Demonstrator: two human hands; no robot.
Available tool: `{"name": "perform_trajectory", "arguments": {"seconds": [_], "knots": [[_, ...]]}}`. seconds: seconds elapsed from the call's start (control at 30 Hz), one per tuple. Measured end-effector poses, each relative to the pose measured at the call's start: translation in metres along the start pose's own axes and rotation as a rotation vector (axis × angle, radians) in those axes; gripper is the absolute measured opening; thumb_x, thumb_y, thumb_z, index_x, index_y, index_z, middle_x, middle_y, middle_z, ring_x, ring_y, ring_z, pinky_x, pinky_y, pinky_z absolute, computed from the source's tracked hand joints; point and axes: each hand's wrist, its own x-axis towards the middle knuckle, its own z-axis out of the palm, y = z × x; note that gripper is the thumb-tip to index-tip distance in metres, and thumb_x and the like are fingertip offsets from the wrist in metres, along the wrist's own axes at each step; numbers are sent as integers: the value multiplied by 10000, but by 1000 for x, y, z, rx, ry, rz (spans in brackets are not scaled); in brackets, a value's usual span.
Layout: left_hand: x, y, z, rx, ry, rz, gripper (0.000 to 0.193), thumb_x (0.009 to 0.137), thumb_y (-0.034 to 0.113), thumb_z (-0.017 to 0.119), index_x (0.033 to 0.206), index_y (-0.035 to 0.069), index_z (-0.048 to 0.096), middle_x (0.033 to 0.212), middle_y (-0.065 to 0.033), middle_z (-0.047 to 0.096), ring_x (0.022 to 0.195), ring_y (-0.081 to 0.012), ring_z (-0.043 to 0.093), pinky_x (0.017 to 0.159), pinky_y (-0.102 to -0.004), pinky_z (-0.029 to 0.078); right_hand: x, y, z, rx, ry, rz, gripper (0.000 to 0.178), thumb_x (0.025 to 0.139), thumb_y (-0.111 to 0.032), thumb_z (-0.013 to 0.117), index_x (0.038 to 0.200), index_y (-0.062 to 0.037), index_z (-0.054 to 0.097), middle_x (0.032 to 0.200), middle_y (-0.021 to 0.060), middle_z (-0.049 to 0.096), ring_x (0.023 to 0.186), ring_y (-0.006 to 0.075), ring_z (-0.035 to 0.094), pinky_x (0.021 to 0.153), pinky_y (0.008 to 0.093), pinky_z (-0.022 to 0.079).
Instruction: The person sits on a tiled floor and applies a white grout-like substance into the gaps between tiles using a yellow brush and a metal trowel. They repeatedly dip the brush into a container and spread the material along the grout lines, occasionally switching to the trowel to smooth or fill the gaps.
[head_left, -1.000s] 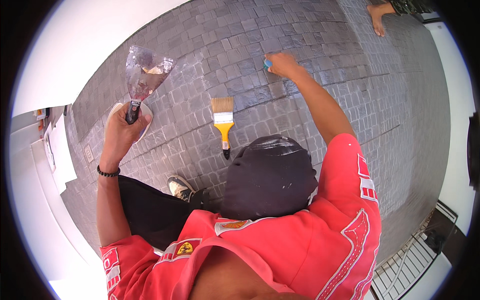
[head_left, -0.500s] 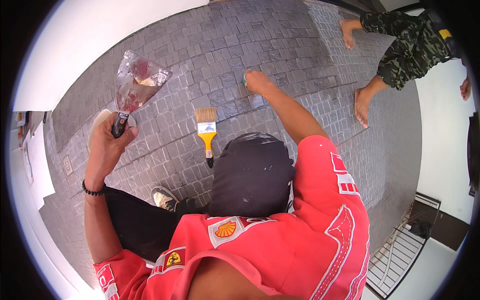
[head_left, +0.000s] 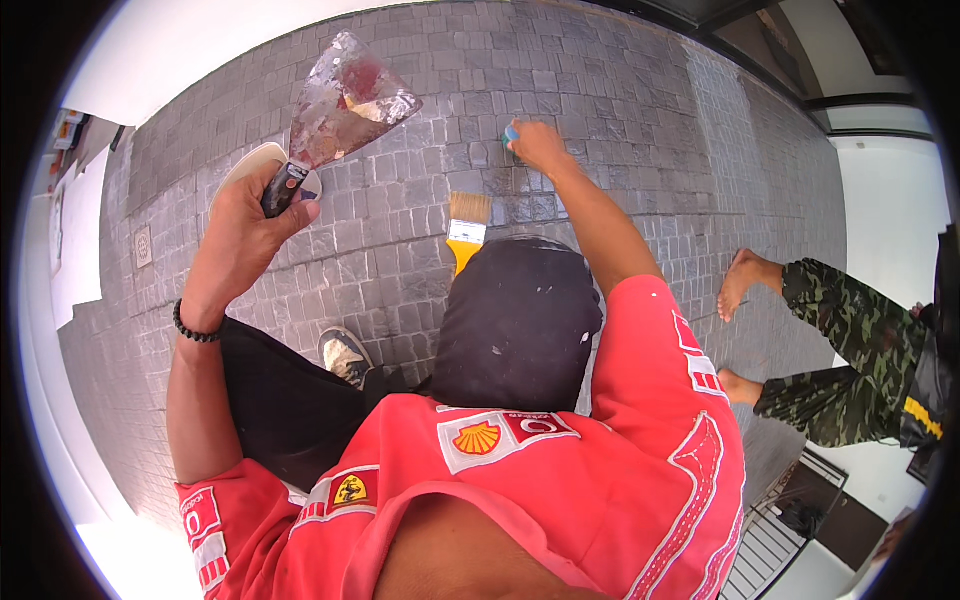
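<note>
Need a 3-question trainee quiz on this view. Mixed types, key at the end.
1. Name the tool in the person's left hand.
2. True or false: the right hand is gripping the flat paintbrush.
3. Multiple choice: what hides the end of the paintbrush's handle? A) a red sleeve; B) a bent knee in black trousers; C) a bare foot.

Key:
1. A scraper with a wide, stained metal blade.
2. False. The paintbrush lies on the block paving; the right hand has a small blue-green item, too covered to identify.
3. B.
</note>
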Motion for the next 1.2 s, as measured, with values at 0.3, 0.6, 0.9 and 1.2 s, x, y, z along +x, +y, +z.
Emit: {"name": "perform_trajectory", "arguments": {"seconds": [0.3, 0.6, 0.9, 1.2], "knots": [[-17, -7, -30, 42, 65, -76, 255, 911, 151, 756, 1038, -36, 637, 799, -105, 579, 723, -173, 499, 705, -352, 475, 66, -28, 0, -307, -371, -119, 477, 831, -318, 816, 1180, -8, 719, 1158, 259, 714, 1099, 431, 683, 925, 507, 548], [-15, -23, -46, 51, 46, -95, 251, 904, 148, 754, 1020, -40, 635, 720, -150, 549, 649, -233, 484, 655, -390, 469, 5, 40, -1, -72, -426, -94, 435, 829, -316, 804, 1173, -59, 736, 1087, 234, 733, 1060, 420, 693, 906, 505, 547], [-13, -36, -48, 54, 39, -170, 242, 894, 144, 759, 983, -32, 620, 699, -169, 524, 633, -270, 471, 644, -407, 457, 28, -17, 32, 138, 107, 115, 474, 879, -325, 760, 1271, -68, 686, 1117, 221, 730, 1083, 428, 680, 921, 511, 537], [1, -41, -40, 89, 13, -181, 255, 905, 160, 756, 924, -32, 590, 684, -134, 496, 633, -222, 441, 621, -390, 430, 75, 30, 9, 28, 47, 463, 539, 880, -329, 762, 1358, -102, 656, 1238, 238, 695, 1163, 418, 662, 1001, 492, 524]]}}
